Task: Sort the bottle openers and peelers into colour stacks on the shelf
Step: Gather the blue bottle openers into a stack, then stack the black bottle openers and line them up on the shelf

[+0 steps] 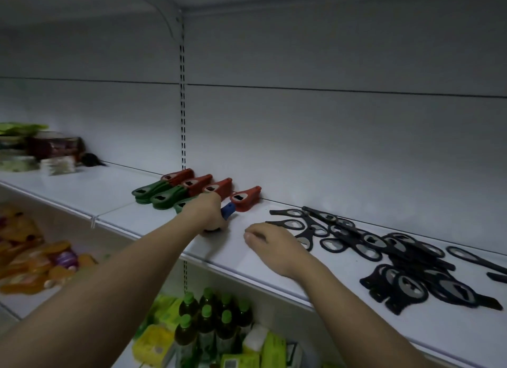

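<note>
Blue opener in my left hand, mid-frame.
My left hand (206, 213) grasps the blue bottle opener (228, 210), its tip poking right beside the red stack (245, 199); my right hand (270, 244) hovers loosely curled, holding nothing.

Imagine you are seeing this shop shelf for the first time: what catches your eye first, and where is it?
Against the pale white metal shelf, the neat rows of red plastic bottle openers and green plastic bottle openers near the back wall stand out most. The left hand holds a blue plastic opener beside them. To the right sprawls a loose heap of flat black bottle openers, with the right hand resting just in front of it.
</note>
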